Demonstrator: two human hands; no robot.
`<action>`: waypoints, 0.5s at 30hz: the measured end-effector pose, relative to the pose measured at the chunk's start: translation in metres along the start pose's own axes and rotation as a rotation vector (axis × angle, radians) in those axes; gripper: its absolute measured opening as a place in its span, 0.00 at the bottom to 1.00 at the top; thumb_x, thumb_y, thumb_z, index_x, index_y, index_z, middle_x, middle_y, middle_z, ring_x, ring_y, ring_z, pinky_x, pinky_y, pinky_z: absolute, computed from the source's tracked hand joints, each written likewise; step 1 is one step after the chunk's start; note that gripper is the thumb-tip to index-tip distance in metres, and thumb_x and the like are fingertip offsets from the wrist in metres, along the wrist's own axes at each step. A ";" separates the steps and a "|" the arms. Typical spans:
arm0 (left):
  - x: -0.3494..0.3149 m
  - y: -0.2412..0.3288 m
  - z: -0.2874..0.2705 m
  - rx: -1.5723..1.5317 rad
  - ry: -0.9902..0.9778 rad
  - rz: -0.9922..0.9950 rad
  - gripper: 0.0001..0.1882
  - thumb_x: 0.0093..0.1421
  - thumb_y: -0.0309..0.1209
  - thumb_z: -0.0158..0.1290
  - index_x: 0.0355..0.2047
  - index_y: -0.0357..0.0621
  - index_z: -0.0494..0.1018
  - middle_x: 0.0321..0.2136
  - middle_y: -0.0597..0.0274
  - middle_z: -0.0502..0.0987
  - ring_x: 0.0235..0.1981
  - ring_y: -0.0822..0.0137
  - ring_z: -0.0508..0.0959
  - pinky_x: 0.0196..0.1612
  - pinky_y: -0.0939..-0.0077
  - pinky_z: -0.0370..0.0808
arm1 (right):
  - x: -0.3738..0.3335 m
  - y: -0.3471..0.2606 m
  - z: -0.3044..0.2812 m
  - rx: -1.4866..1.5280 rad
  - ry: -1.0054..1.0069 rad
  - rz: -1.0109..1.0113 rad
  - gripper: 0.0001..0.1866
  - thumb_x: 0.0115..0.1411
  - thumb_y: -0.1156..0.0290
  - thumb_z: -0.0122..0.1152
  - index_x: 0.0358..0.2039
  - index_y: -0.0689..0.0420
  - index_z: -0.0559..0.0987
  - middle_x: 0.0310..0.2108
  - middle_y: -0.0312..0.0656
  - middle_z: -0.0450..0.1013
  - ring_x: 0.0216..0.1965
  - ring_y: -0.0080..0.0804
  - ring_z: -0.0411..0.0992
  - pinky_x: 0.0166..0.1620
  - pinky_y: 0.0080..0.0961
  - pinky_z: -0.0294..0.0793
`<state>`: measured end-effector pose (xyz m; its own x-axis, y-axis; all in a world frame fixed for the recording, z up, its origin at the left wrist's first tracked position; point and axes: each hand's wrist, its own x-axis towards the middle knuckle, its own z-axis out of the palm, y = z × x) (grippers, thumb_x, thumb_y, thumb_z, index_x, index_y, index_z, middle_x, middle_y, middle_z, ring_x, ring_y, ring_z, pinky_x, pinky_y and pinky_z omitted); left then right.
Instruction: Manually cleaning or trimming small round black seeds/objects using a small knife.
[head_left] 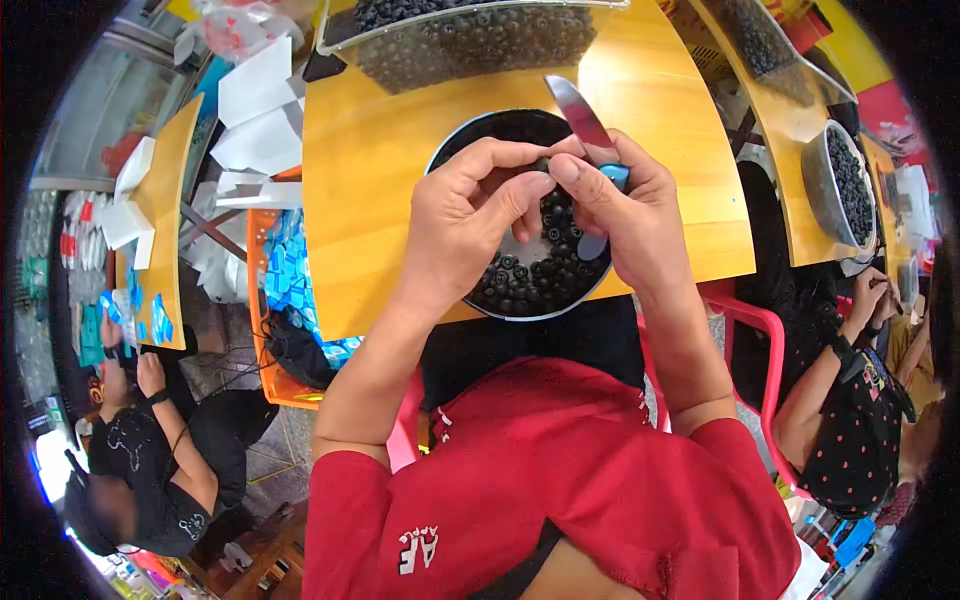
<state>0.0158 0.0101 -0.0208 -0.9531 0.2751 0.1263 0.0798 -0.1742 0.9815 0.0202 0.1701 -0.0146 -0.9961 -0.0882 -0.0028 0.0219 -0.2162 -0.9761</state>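
Observation:
Over a dark round bowl (508,126), both my hands meet with their fingertips close together. The bowl holds many small black ring-like parts (520,285), most of them toward its near side. My left hand (470,200) is closed in a pinch; a bit of a small black part shows at its fingertips, mostly hidden by the thumbs. My right hand (635,205) is closed round the blue handle of a knife (578,112), whose blade points up and away to the left. The right thumb presses near the left fingertips.
A clear bin (480,50) heaped with black parts stands at the table's far edge. On the left are an orange crate (262,300) with blue packets and white boxes (255,130). Co-workers sit left and right; a tub (835,190) of black parts stands by the right one.

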 end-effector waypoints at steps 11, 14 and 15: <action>-0.003 0.001 0.001 -0.226 -0.034 -0.022 0.09 0.59 0.25 0.51 0.39 0.35 0.73 0.23 0.62 0.74 0.22 0.74 0.74 0.23 0.84 0.69 | 0.002 -0.005 -0.004 0.155 -0.083 0.070 0.12 0.57 0.71 0.60 0.41 0.61 0.75 0.20 0.29 0.67 0.15 0.10 0.56 0.18 0.10 0.51; -0.004 0.001 0.002 -0.342 -0.006 -0.065 0.10 0.58 0.26 0.52 0.40 0.35 0.73 0.24 0.62 0.74 0.22 0.74 0.74 0.22 0.84 0.69 | 0.001 -0.006 -0.001 0.098 -0.065 0.055 0.13 0.56 0.70 0.61 0.41 0.61 0.75 0.20 0.29 0.68 0.15 0.10 0.56 0.18 0.09 0.51; -0.005 0.002 0.002 -0.344 0.003 -0.074 0.11 0.58 0.26 0.52 0.40 0.35 0.73 0.24 0.62 0.74 0.22 0.74 0.74 0.21 0.85 0.68 | 0.001 -0.006 -0.001 0.088 -0.062 0.065 0.14 0.56 0.70 0.61 0.42 0.61 0.75 0.21 0.29 0.69 0.15 0.10 0.56 0.18 0.09 0.52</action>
<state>0.0213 0.0107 -0.0195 -0.9534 0.2966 0.0556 -0.0924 -0.4621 0.8820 0.0193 0.1725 -0.0088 -0.9853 -0.1637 -0.0493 0.0962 -0.2924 -0.9514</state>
